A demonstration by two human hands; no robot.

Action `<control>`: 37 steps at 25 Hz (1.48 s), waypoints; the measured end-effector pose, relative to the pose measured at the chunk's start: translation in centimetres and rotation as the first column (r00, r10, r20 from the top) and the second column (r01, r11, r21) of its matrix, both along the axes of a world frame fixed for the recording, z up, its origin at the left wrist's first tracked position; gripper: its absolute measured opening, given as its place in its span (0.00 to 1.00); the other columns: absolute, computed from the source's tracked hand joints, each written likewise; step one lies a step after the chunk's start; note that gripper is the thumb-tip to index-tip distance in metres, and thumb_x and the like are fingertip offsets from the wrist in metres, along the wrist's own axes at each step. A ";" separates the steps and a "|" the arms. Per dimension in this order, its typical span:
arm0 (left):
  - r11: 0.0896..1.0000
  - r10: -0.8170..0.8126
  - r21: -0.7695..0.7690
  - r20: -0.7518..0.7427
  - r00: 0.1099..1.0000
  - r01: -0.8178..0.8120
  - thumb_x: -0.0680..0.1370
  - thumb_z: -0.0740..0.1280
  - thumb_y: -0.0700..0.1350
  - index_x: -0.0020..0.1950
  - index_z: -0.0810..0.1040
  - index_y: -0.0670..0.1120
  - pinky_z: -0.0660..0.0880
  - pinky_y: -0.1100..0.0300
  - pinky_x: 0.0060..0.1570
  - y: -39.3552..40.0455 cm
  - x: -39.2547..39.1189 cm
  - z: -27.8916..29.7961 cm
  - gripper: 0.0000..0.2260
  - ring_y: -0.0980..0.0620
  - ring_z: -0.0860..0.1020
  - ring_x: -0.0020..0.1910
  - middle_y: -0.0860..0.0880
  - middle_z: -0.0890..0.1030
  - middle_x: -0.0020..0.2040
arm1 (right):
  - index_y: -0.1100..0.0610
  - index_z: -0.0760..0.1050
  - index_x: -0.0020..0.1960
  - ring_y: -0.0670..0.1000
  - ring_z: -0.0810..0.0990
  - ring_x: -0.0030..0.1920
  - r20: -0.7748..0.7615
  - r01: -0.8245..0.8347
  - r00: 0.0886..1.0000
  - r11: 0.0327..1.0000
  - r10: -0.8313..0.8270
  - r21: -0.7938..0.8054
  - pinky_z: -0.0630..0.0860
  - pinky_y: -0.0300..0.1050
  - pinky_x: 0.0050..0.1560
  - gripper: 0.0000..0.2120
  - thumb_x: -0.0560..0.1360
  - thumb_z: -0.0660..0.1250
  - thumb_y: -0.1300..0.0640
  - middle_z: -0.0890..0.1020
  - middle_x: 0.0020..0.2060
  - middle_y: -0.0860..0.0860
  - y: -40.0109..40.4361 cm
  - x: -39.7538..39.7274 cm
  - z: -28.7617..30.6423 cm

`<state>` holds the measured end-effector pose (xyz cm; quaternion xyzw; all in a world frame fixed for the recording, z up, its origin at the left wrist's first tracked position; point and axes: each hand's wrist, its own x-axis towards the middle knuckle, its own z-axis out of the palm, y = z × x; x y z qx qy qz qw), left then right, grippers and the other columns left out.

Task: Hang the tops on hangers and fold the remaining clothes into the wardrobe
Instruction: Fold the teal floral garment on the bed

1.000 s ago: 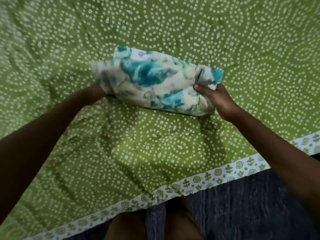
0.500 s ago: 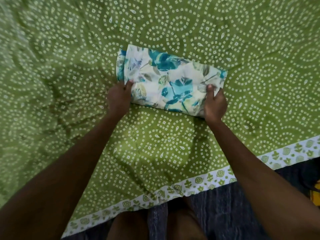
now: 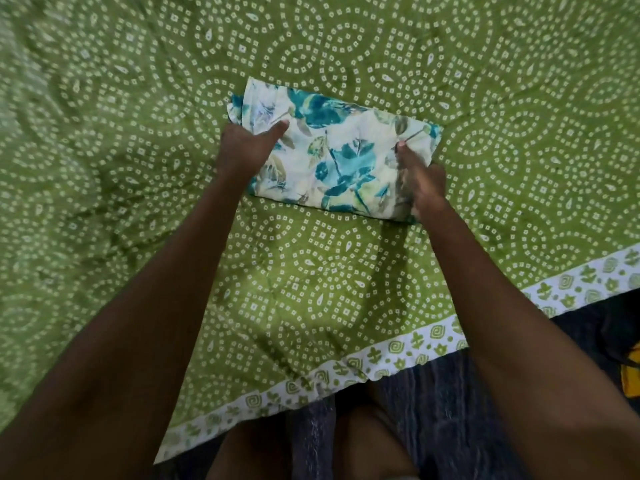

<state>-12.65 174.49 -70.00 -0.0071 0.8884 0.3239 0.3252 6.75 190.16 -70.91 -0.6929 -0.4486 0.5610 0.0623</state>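
Left hand: the left hand [image 3: 247, 150] grips the left end of the folded garment [image 3: 332, 154], thumb lying on top of the cloth; the other fingers are hidden, I think below the edge.
Right hand: the right hand [image 3: 420, 180] holds the right end in the same way, thumb on the top and the fingers seemingly tucked under the near corner.
Garment: a white cloth with teal flowers, folded to a compact rectangle, a little slanted. It lies on the green bedsheet [image 3: 346, 271], in the middle part, well away from the white printed border [image 3: 398, 351].
Step in hand: the folding looks finished; the person seems ready to pick the bundle up from both ends.
Next move: I judge it must be lifted level, both hands together, so the layers do not slide open, then carried to the wardrobe, which is not in view.
Other: a yellow object [image 3: 632, 372] shows at the right edge; what it is I cannot tell.
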 end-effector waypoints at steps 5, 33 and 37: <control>0.980 -0.095 0.176 0.006 0.995 0.092 0.76 0.68 0.50 0.62 0.75 0.38 0.70 0.69 0.47 0.4 1.1 1.3 0.21 0.56 0.75 0.51 0.51 0.75 0.52 | 0.60 0.77 0.59 0.50 0.85 0.39 -0.257 -0.042 0.966 0.979 -0.011 -0.199 0.82 0.52 0.38 0.16 0.73 0.71 0.56 0.83 0.49 0.57 -0.7 2.1 1.9; 0.198 -0.627 0.522 -0.583 0.516 0.830 0.78 0.65 0.49 0.48 0.79 0.41 0.69 0.52 0.35 11.4 30.2 46.9 0.12 0.50 0.76 0.34 0.47 0.78 0.35 | 0.59 0.76 0.55 0.45 0.82 0.35 -0.636 0.669 0.695 0.627 -0.337 0.399 0.81 0.41 0.39 0.08 0.76 0.66 0.62 0.82 0.44 0.53 -9.5 38.1 47.1; 0.108 -0.682 0.521 -0.581 0.445 0.847 0.77 0.64 0.55 0.47 0.79 0.43 0.74 0.50 0.41 15.4 39.6 48.6 0.15 0.46 0.80 0.42 0.42 0.82 0.43 | 0.55 0.76 0.50 0.47 0.83 0.37 -0.647 0.739 0.657 0.502 -0.388 0.449 0.81 0.40 0.37 0.05 0.75 0.66 0.63 0.81 0.44 0.52 -9.2 46.8 49.9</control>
